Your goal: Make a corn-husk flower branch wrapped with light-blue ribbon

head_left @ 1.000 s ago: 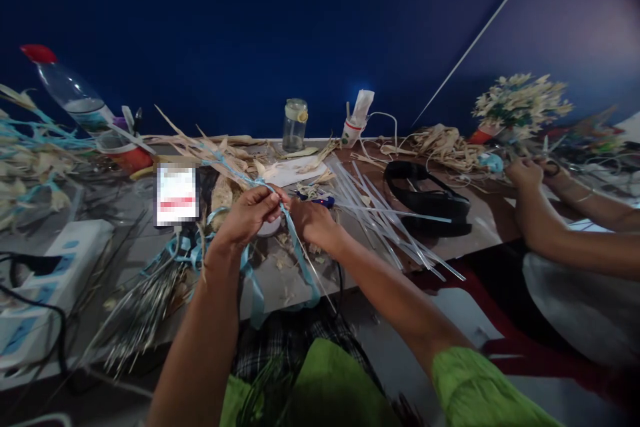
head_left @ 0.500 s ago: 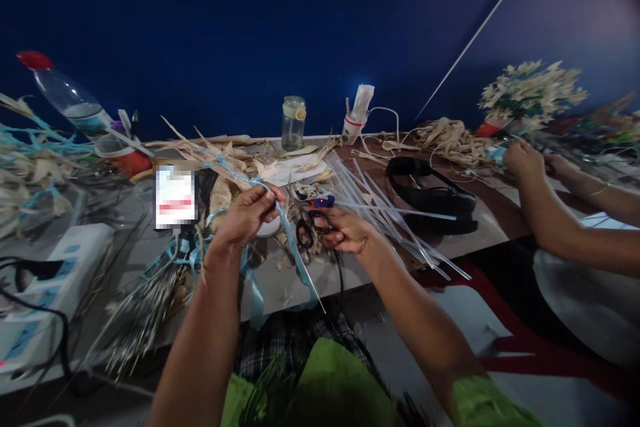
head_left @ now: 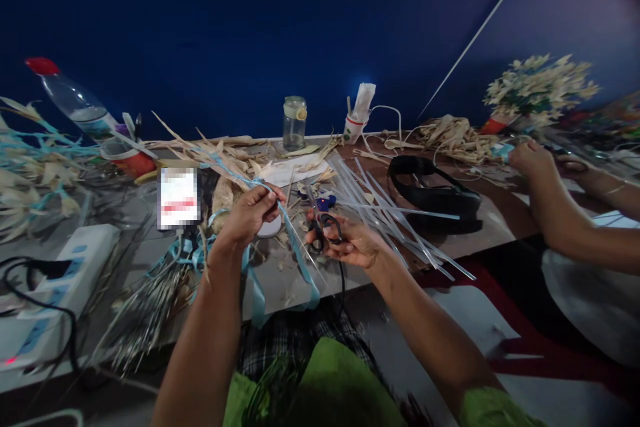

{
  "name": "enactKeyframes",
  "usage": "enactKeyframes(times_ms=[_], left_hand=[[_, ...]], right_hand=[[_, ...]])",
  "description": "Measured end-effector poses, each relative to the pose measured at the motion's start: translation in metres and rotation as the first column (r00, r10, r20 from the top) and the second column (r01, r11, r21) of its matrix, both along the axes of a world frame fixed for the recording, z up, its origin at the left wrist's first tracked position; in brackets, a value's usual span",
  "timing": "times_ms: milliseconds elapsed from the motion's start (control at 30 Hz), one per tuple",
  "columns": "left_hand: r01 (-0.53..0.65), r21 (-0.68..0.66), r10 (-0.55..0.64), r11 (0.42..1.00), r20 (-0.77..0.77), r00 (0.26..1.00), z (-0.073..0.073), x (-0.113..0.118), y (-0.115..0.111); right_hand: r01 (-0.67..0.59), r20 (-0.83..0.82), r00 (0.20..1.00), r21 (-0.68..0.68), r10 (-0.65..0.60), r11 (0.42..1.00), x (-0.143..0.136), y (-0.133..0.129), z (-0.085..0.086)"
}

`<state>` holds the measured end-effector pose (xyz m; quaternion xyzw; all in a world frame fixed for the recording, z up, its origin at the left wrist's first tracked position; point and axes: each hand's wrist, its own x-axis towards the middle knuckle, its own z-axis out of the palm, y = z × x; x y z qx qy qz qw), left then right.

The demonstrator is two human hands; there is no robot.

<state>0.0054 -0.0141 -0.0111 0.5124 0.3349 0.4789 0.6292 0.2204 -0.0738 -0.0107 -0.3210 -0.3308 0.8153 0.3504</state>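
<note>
My left hand [head_left: 256, 212] is closed, pinching a thin wire stem [head_left: 313, 263] with light blue ribbon [head_left: 299, 250] along it. Pale dried husk strips [head_left: 187, 145] fan out from the far end of this stem, bound with blue. Just right of the stem, my right hand [head_left: 353, 240] has its fingers in the black handles of a pair of scissors [head_left: 316, 235]. The blades point away toward the wall and stand apart from the ribbon. Behind the scissors lies a blue tool [head_left: 326, 202] with a small red light.
Clear plastic sticks [head_left: 385, 203] and a black headband-like device [head_left: 435, 197] lie to the right. A phone-like device [head_left: 179, 199], a bundle of wires [head_left: 145, 320] and a power strip [head_left: 60, 293] are left. A jar [head_left: 294, 125] stands behind. Another person's hands [head_left: 533, 159] work at far right.
My right hand has drawn slightly back toward me, with the scissors turned so their blades now show pointing away. My left hand keeps its hold on the stem.
</note>
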Motion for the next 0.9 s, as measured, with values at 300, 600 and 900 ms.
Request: enactKeyframes(times_ms=[300, 600, 900], left_hand=[[-0.083, 0.008, 0.083, 0.996, 0.020, 0.996, -0.002, 0.002, 0.003], [-0.143, 0.104, 0.134, 0.984, 0.094, 0.987, -0.003, 0.010, 0.005], [-0.155, 0.202, 0.110, 0.967, 0.218, 0.970, -0.012, 0.013, 0.008]], right_hand=[[-0.107, -0.055, 0.992, 0.060, 0.110, 0.992, 0.019, -0.026, 0.000], [-0.204, -0.194, 0.962, -0.045, 0.191, 0.978, -0.003, -0.033, -0.011], [0.010, -0.237, 0.971, -0.092, -0.032, 0.996, -0.027, -0.025, -0.004]])
